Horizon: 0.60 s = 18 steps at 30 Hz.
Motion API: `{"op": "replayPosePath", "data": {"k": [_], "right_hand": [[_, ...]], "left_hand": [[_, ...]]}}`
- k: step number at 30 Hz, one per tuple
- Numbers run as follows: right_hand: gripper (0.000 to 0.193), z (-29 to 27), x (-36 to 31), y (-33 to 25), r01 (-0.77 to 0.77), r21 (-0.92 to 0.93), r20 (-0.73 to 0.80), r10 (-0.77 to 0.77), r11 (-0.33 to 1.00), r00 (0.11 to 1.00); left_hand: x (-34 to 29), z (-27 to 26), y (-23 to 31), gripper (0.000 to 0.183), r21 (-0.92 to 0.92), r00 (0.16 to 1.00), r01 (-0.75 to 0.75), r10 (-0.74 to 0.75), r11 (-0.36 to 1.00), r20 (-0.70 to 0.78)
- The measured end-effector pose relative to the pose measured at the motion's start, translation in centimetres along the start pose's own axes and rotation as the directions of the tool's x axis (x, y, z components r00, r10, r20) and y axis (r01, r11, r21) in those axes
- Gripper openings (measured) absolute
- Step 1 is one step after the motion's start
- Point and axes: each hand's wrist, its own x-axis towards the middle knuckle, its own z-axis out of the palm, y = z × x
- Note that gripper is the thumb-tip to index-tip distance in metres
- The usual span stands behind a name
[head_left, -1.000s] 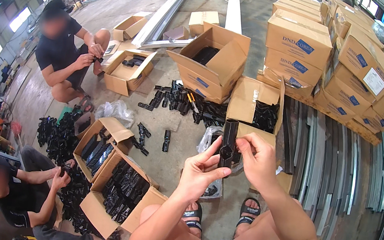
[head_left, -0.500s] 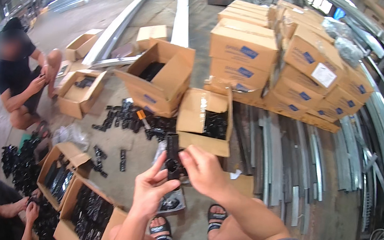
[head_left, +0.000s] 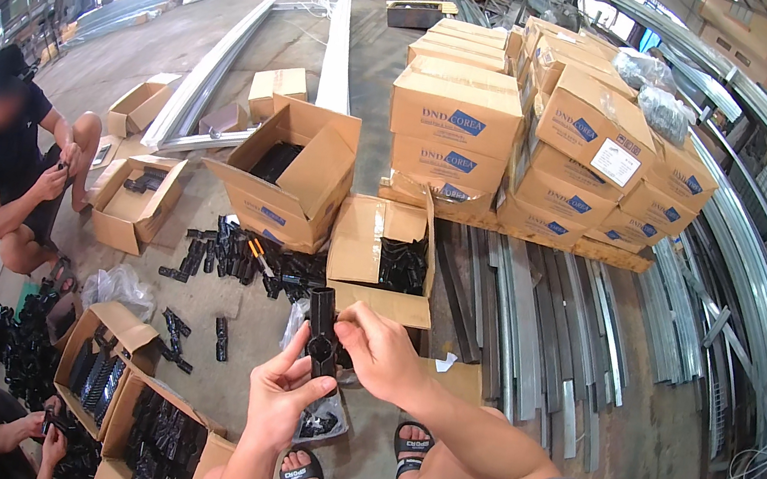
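**Both my hands on one black bracket**

I hold a black plastic bracket (head_left: 321,333) upright in front of me, just below the middle of the view. My left hand (head_left: 280,405) grips its lower end from 7 o'clock, fingers curled around it and thumb up along its side. My right hand (head_left: 382,353) comes in from 4 o'clock and pinches the upper part between thumb and fingertips. Both hands are closed on the piece.

Just past it, at 12 o'clock, stands a small open carton (head_left: 382,262) with more black parts inside. At 10 o'clock loose black parts (head_left: 238,261) lie scattered on the concrete, and beyond them sits a larger open box (head_left: 293,174). At 1 o'clock, stacked sealed cartons (head_left: 523,131) rest on a pallet. A crouching person (head_left: 20,169) works at 9 o'clock. My sandalled feet (head_left: 357,458) show at 6 o'clock.
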Motion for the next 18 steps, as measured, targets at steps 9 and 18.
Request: {"op": "replayPosePath", "data": {"k": [9, 18], "right_hand": [[0.018, -1.1, 0.4, 1.7, -0.078, 0.004, -0.001, 0.078, 0.997, 0.997], [0.034, 0.9, -0.4, 0.7, -0.283, 0.035, -0.09, 0.285, 0.959, 0.954]], "left_hand": [[1.1, 1.1, -0.6, 0.082, 0.008, 0.999, 0.008, -0.008, 1.0, 0.034], [0.7, -1.2, -1.8, 0.047, 0.486, 0.947, -0.322, 0.282, 0.812, 0.154]]}}
